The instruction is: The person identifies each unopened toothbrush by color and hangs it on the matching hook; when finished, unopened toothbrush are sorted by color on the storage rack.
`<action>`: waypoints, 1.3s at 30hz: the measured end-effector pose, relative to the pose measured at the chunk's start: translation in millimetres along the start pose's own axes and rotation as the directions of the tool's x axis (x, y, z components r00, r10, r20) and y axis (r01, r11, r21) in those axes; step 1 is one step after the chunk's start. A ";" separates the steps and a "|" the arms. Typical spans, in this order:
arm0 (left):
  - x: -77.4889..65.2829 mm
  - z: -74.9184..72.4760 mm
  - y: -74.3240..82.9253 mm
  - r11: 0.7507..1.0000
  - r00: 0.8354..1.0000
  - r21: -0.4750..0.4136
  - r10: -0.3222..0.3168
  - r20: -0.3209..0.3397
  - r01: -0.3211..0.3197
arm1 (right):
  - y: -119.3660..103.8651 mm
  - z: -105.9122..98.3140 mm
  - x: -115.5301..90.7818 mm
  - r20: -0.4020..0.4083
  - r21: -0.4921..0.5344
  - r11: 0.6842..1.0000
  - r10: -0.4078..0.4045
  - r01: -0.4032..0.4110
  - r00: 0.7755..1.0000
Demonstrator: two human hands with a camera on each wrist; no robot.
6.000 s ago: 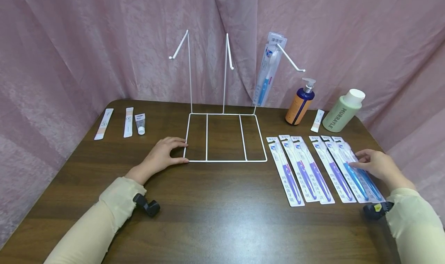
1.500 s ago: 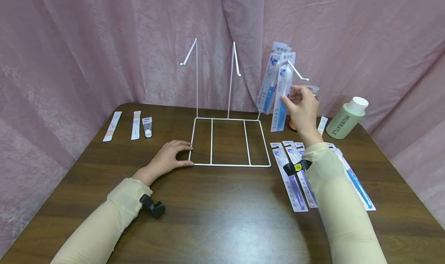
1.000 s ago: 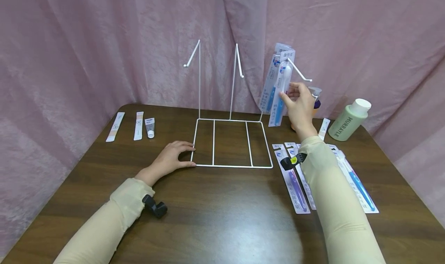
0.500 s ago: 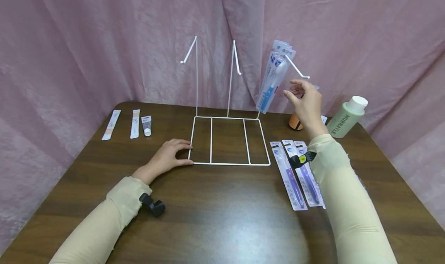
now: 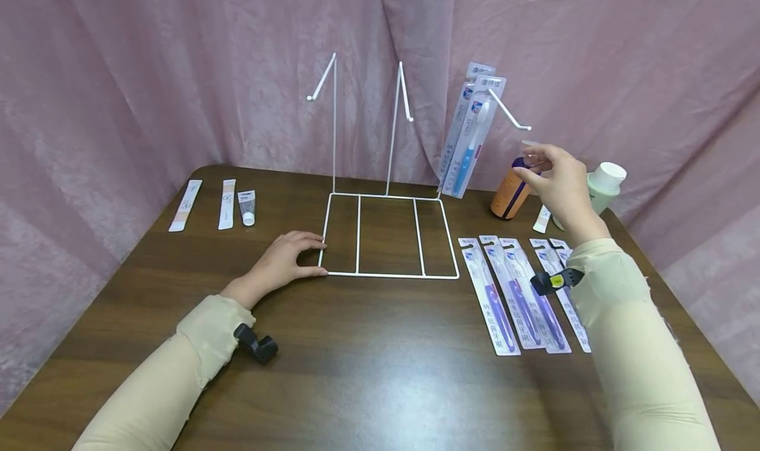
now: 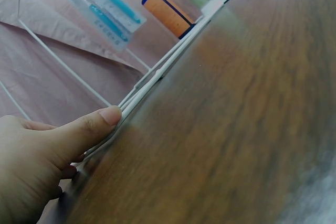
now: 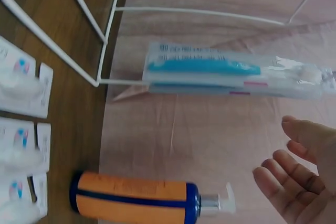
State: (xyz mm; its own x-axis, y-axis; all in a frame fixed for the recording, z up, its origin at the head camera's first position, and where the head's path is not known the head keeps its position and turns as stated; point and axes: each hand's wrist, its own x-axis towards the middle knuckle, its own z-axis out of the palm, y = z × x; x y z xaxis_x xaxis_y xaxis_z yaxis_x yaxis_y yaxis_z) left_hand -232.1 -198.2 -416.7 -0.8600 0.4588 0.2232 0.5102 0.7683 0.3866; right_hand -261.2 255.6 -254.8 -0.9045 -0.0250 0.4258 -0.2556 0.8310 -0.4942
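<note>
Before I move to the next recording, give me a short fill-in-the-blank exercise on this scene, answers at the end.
1. Of the base and the hooks of the white wire rack, the left hand touches the ____.
2. The right hand is holding ____.
3. The packaged toothbrushes hanging on the rack show handles coloured ____.
4. The green bottle has a cap coloured ____.

Missing words: base; nothing; blue; white.

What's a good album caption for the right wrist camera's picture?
Empty right hand near packaged blue toothbrushes hanging on a white wire rack, orange pump bottle nearby.
</note>
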 end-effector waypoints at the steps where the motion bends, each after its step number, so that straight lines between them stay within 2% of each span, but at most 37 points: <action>1: -0.1 0.0 0.1 1.000 1.000 -0.002 -0.004 0.004 0.004 | 1.7 -3.0 -1.7 0.014 -0.011 1.000 0.001 -0.001 1.000; 9: -0.9 -1.4 1.0 1.000 1.000 -0.003 -0.002 0.003 0.002 | 22.6 -24.1 -14.7 0.117 -0.071 0.997 -0.025 0.034 0.993; 15: 0.4 -3.0 3.3 1.000 1.000 -0.002 0.003 0.005 -0.003 | 39.3 -39.6 -29.5 0.147 -0.169 0.985 -0.012 0.037 0.989; 23: 0.4 -3.9 4.0 1.000 1.000 -0.007 -0.006 0.005 0.006 | 61.3 -54.5 -47.1 0.176 -0.225 0.974 0.029 0.011 0.984; 33: 0.3 -3.0 3.5 1.000 1.000 0.003 0.003 0.001 -0.003 | 94.8 -66.4 -77.1 0.189 -0.211 0.976 0.089 -0.048 0.978; 39: 0.0 -4.7 4.0 1.000 1.000 0.004 0.003 0.006 -0.003 | 113.0 -64.1 -94.8 0.218 -0.216 0.974 0.120 -0.072 0.969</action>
State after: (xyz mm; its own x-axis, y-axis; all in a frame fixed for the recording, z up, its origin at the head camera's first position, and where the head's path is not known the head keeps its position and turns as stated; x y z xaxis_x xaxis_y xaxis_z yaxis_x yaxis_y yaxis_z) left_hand -230.2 -197.2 -411.0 -0.8585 0.4635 0.2193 0.5127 0.7686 0.3826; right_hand -182.4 387.4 -302.4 -0.9811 -0.0460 0.1877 -0.1102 0.9311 -0.3476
